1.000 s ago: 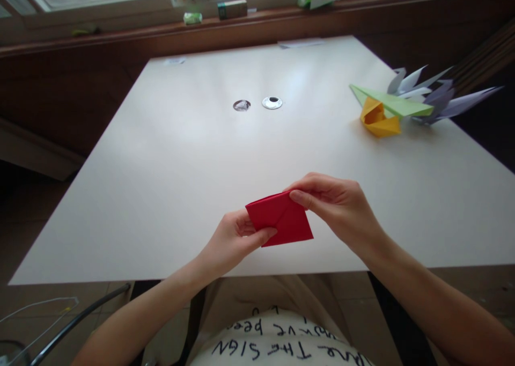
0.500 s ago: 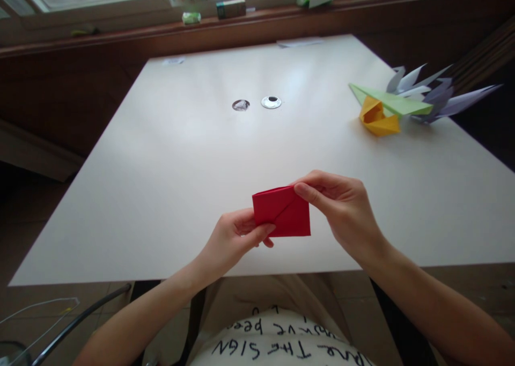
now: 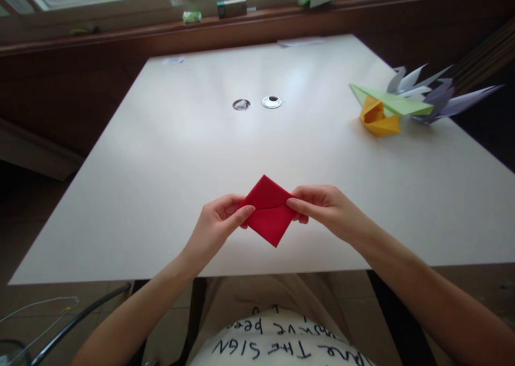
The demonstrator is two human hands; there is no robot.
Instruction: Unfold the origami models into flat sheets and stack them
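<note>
— Turned since a moment ago: red paper (image 3: pixel 268 210) now stands on a corner, diamond-wise, not lying as a flat rectangle.
— And held how?
— Pinched at both side corners. Left hand (image 3: pixel 219 221) grips the left corner, thumb on top, fingers curled behind. Right hand (image 3: pixel 325 210) grips the right corner, thumb and forefinger pressed together on the paper.
— Resting on anything?
— Cannot tell; held over the near edge of the white table (image 3: pixel 169 156), just in front of the body. Crease running across the middle, corner to corner.
— Anything else about?
— Far right: yellow fold (image 3: pixel 378 119) touching a green plane (image 3: pixel 392 103), pale paper shapes (image 3: pixel 438 97) behind. Two round holes (image 3: pixel 257 103) mid-table. Small boxes on the sill (image 3: pixel 231 7).
</note>
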